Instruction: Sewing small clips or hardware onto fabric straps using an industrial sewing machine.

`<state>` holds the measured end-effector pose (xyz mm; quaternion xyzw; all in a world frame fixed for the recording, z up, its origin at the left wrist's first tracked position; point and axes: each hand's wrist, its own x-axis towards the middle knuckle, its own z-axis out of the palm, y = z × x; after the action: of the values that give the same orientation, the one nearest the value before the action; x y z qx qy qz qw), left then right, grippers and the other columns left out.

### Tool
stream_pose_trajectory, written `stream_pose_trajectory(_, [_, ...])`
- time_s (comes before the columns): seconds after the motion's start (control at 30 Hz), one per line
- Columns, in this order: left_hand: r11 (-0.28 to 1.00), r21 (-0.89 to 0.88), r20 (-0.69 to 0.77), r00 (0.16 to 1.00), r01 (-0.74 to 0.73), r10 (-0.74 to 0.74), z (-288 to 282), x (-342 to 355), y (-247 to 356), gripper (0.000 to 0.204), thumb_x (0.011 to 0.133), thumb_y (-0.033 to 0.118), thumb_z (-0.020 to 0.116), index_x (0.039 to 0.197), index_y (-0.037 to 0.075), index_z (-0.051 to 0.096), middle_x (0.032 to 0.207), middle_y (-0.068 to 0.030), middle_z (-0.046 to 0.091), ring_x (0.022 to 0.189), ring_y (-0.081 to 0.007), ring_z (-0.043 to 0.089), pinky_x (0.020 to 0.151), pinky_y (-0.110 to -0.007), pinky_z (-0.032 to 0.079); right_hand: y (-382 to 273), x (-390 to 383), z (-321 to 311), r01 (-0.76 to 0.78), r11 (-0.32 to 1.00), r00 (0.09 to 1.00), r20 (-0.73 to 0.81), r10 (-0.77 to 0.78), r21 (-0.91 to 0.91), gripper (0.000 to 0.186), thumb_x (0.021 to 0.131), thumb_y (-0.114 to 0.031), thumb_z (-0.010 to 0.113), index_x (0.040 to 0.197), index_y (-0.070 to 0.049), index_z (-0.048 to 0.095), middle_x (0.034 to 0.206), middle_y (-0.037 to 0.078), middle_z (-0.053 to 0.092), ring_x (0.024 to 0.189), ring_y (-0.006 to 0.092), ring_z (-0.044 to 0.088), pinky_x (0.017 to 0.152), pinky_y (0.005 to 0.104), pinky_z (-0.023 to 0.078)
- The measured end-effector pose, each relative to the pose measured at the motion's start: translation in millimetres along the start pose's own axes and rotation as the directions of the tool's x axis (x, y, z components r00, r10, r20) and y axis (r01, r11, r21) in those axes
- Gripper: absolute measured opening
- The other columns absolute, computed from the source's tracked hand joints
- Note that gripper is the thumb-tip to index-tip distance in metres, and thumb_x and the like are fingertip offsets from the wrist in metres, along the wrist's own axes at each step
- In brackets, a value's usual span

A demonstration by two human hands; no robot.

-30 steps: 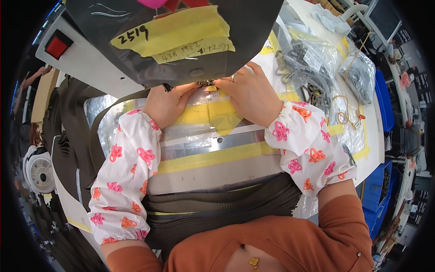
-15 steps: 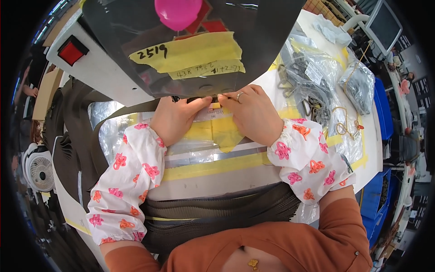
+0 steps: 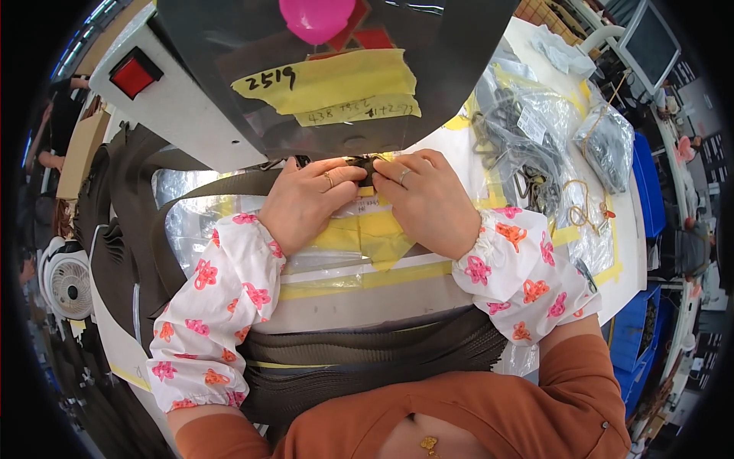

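Observation:
Both floral-sleeved forearms reach to a sewing machine (image 3: 183,99) with a dark cover. My left hand (image 3: 310,199), a ring on one finger, has its fingers closed on a dark olive strap (image 3: 233,180) that loops in from the left. At the machine's lower edge, a short doubled part of the strap (image 3: 364,173) shows between both sets of fingertips. My right hand (image 3: 424,203), also ringed, pinches it from the right. Taped plastic sheeting (image 3: 336,241) lies beneath my hands. The needle area is mostly hidden.
Bags of metal buckles (image 3: 527,122) and a looped cord (image 3: 579,210) lie right. Blue bins (image 3: 638,336) stand beyond the table edge. Piled straps (image 3: 122,229) fill the left, another bundle (image 3: 367,352) lies before me. A fan (image 3: 67,279), monitor (image 3: 648,42) and another person (image 3: 61,130) are farther out.
The machine and both hands appear lower in the picture. My left fingers have shifted over the strap, showing their ring, and a dark doubled piece now shows between my fingertips.

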<state>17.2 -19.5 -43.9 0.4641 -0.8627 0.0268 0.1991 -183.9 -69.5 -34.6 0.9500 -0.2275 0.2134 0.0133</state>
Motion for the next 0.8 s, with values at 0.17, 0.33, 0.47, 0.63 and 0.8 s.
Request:
stream_pose_trajectory(0.17, [0.999,-0.029,-0.004,1.0,0.03,-0.03,1.2,-2.1,-3.0,0.009,0.075,0.01,0.059,0.083,0.011,0.055,0.108,0.0041,0.06,0.104,-0.016,0.054,0.061,-0.038,0.038,1.3,0.3,-1.9,0.005,0.999,1.0,0.03,-0.004,-0.041,0.026,0.065,-0.005,0.06,0.091,-0.005,0.064,0.104,0.003,0.06,0.096,0.0181,0.054,0.091,0.0412,0.036])
stream_pose_trajectory(0.33, [0.991,-0.118,-0.038,0.997,0.068,-0.073,-2.1,3.2,-5.8,0.018,0.07,-0.001,0.061,0.086,0.008,0.062,0.099,-0.0025,0.063,0.086,-0.0238,0.062,0.064,-0.032,0.051,7.6,2.6,2.1,0.021,0.993,1.0,-0.003,-0.021,-0.112,0.015,0.074,-0.011,0.055,0.086,-0.008,0.062,0.102,0.0,0.061,0.095,0.0158,0.055,0.095,0.0457,0.033])
stream_pose_trajectory(0.47, [0.98,-0.092,0.0,0.985,0.175,-0.175,3.9,3.2,-11.2,0.021,0.072,-0.001,0.06,0.09,0.009,0.064,0.093,-0.0041,0.065,0.077,-0.0249,0.063,0.062,-0.031,0.051,15.2,5.6,7.7,-0.03,0.999,0.999,0.023,0.031,-0.043,0.013,0.076,-0.012,0.054,0.086,-0.011,0.063,0.103,-0.003,0.061,0.097,0.0144,0.054,0.097,0.0466,0.031])
stream_pose_trajectory(0.63, [0.983,-0.094,-0.096,0.981,0.159,-0.168,9.3,8.1,-22.8,0.024,0.076,0.001,0.06,0.097,0.013,0.064,0.086,-0.0082,0.065,0.071,-0.0256,0.063,0.059,-0.031,0.05,19.9,11.9,6.8,-0.064,0.995,0.996,0.057,0.068,-0.081,0.013,0.078,-0.011,0.053,0.086,-0.012,0.063,0.105,-0.006,0.06,0.099,0.0136,0.053,0.099,0.0467,0.03])
stream_pose_trajectory(0.8, [0.972,-0.089,-0.058,0.973,0.216,-0.221,9.0,7.3,-20.0,0.023,0.078,0.006,0.059,0.099,0.014,0.065,0.082,-0.0093,0.064,0.069,-0.027,0.062,0.058,-0.032,0.049,17.8,16.5,2.9,-0.076,0.992,0.99,0.111,0.087,-0.1,0.014,0.078,-0.01,0.053,0.087,-0.011,0.063,0.104,-0.006,0.06,0.102,0.0141,0.052,0.099,0.047,0.028])
